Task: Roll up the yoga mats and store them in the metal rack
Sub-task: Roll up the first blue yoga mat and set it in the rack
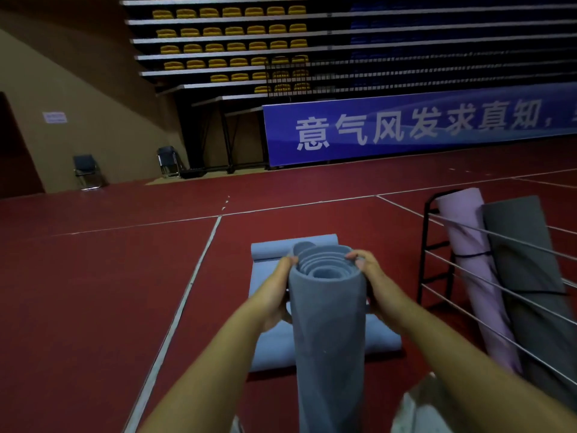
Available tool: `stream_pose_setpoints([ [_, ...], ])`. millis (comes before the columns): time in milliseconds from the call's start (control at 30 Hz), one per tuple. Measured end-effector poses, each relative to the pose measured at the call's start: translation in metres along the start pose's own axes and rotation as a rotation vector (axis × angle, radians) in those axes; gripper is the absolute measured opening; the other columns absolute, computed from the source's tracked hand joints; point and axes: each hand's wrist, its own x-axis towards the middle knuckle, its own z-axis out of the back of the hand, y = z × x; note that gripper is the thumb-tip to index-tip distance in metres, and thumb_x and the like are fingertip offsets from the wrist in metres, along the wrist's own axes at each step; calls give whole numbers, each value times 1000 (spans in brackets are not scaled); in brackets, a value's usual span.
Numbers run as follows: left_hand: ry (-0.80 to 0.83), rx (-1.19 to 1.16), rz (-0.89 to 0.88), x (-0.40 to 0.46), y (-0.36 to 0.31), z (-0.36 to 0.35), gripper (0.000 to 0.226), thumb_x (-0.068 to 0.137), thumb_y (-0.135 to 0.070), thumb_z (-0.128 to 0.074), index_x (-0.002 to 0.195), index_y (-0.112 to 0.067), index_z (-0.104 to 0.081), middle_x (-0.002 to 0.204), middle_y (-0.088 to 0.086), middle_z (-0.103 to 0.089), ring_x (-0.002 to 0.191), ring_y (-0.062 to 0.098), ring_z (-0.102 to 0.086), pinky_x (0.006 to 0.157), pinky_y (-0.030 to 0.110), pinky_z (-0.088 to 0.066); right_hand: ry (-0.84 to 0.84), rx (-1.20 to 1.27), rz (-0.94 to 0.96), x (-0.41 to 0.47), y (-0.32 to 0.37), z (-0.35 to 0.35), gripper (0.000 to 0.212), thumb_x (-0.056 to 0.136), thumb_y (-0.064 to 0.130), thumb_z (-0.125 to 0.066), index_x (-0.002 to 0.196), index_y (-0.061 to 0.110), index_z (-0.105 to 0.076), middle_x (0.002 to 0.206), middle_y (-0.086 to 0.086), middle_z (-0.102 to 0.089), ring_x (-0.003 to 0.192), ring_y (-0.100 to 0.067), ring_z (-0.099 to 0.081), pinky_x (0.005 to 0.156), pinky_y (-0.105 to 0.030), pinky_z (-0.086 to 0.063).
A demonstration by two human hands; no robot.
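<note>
Your left hand (276, 287) grips one side of the rolled-up grey foam yoga mat (327, 323), which stands upright between your hands. Your right hand (373, 281) squeezes the other side. Behind your hands, a light blue mat (268, 270) lies on the red floor (93, 292). Right of your right hand, the black metal rack (437, 245) holds a rolled pink mat (468, 245) and a dark grey mat (524, 245).
</note>
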Motion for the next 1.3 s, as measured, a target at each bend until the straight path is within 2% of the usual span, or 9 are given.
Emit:
stream_pose_setpoints([
  [133,-57,113,-38,5,-6,9,37,94,-52,-33,115,-40,-60,113,-1,-64,106,22,-55,86,49,-50,53,6,-58,2,3,1,26,99,38,-34,103,49,-58,126,13,-55,114,-10,-52,83,-41,-48],
  [233,-239,260,-310,6,-16,18,37,97,-34,-46,129,-53,-45,133,-5,-53,115,20,-55,91,45,-50,79,-8,-60,7,13,5,25,99,35,-40,106,46,-61,121,14,-57,112,-9,-53,85,-47,-51],
  [400,-179,75,-255,-7,-8,11,25,97,-44,-46,113,-42,-65,117,-13,-66,104,4,-61,81,33,-54,66,5,-11,-1,2,-1,25,89,51,-44,112,53,-56,121,21,-58,118,-4,-51,90,-48,-48],
  [567,-118,110,-342,-9,12,7,32,98,-46,-38,128,-52,-48,123,-30,-53,118,0,-50,93,34,-49,89,-5,26,-10,-13,3,38,75,62,-48,112,57,-52,128,23,-53,125,-5,-47,97,-54,-44],
  [800,-126,189,-392,-15,-5,16,40,100,-27,-45,127,-55,-44,116,-11,-61,97,6,-62,82,35,-57,26,-140,54,-2,22,16,19,97,35,-49,98,28,-68,103,15,-66,93,-1,-62,67,-20,-53],
  [933,-233,103,-339,-11,-8,5,40,97,-10,-38,122,-32,-61,104,-3,-68,89,14,-62,77,32,-56,46,-171,-40,12,38,8,24,97,39,-47,105,30,-68,114,9,-65,94,-8,-61,63,-24,-50],
  [1033,-293,123,-328,0,-16,9,39,97,-10,-40,122,-31,-61,120,2,-65,94,15,-61,80,29,-54,43,-233,23,9,41,-1,24,95,32,-53,109,20,-68,108,0,-68,86,-7,-65,56,-21,-54],
  [1167,-264,114,-423,1,-28,19,34,98,-15,-44,114,-38,-63,119,-4,-65,100,12,-63,81,27,-53,-3,-207,160,-2,43,-2,21,92,33,-56,100,23,-73,95,6,-72,84,-5,-67,62,-24,-58],
  [1300,-63,128,-223,0,-2,21,25,98,-40,-43,111,-46,-64,105,-16,-70,95,6,-64,77,31,-51,69,-308,89,-8,10,-8,24,98,40,-41,99,41,-65,104,23,-63,95,0,-59,86,-37,-54],
])
